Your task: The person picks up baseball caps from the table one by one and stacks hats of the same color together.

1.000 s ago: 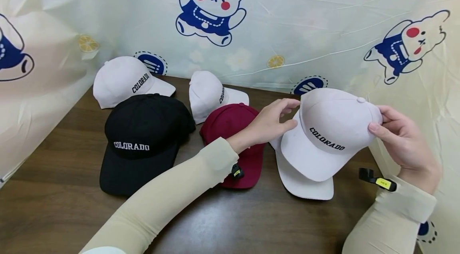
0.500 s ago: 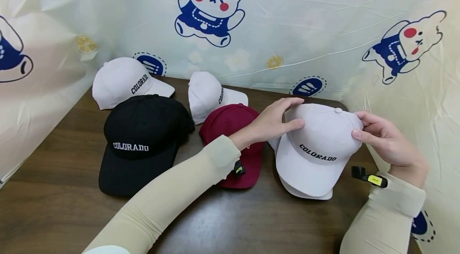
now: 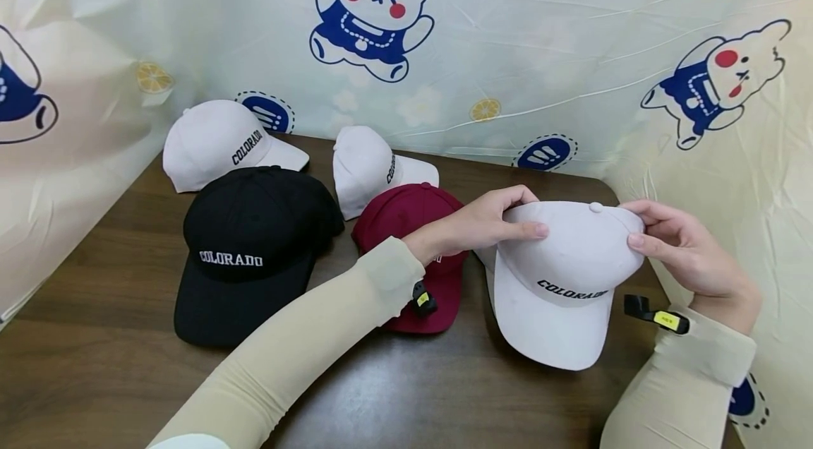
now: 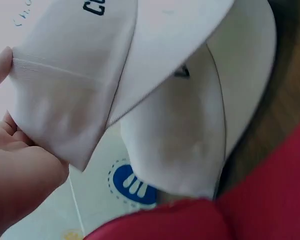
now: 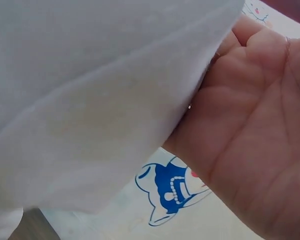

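Between both hands hangs a white baseball cap, its brim toward me and COLORADO lettered across the front. My left hand pinches its left side, thumb on the outside of the crown. The right hand grips the opposite side near the back, its thumb also in front. Under the held cap lies a second white cap, plain in the left wrist view but mostly covered in the head view. In the right wrist view, white cloth fills the left and my palm the right.
A dark red cap lies partly beneath my left forearm. Left of it sits a black cap, with two more white caps, one at the back left and one mid-back. Printed cloth walls border the wooden table.
The held cap has come down and to the left, over the lower white cap, and its front has tipped forward. My left hand has gone from beside the cap to gripping it.
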The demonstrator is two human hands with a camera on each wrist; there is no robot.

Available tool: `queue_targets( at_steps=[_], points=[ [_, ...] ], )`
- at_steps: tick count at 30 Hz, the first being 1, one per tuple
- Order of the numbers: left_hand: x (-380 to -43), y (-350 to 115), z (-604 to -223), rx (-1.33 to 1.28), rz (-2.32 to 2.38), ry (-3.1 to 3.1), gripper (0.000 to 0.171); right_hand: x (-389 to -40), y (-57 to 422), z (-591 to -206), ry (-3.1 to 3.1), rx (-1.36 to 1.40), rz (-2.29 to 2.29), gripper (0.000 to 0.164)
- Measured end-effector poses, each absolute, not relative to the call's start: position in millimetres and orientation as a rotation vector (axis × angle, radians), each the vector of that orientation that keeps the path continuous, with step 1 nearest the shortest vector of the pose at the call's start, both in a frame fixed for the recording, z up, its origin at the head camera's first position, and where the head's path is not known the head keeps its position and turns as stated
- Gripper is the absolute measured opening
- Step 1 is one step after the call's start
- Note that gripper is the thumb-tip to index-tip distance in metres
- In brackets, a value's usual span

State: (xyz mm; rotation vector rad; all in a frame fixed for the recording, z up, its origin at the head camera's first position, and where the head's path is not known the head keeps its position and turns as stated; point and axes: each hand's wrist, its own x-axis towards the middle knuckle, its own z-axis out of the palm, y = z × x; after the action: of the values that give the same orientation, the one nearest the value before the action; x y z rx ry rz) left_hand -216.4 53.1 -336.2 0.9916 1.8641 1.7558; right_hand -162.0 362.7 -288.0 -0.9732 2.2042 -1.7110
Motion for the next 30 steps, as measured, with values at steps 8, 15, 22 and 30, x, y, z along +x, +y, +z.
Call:
queue_targets(
  at_steps=[8, 15, 22, 30],
  points=[
    [-213, 59, -335, 0.829, 1.901, 1.686, 0.021, -162, 367, -288, 2.368, -0.763, -1.721, 0.038],
    [-212, 63, -335, 0.696, 1.986, 1.614, 0.022, -163, 371, -290, 2.429, -0.695, -1.636, 0.058],
    [-212, 66, -338, 0.555, 1.971, 1.712, 0.026, -167, 372, -292, 2.61, -0.579, -1.374, 0.055],
    [-214, 70, -349, 0.443, 1.922, 1.812, 0.032, -174, 375, -303, 2.614, -0.527, -1.313, 0.052]
  ],
)
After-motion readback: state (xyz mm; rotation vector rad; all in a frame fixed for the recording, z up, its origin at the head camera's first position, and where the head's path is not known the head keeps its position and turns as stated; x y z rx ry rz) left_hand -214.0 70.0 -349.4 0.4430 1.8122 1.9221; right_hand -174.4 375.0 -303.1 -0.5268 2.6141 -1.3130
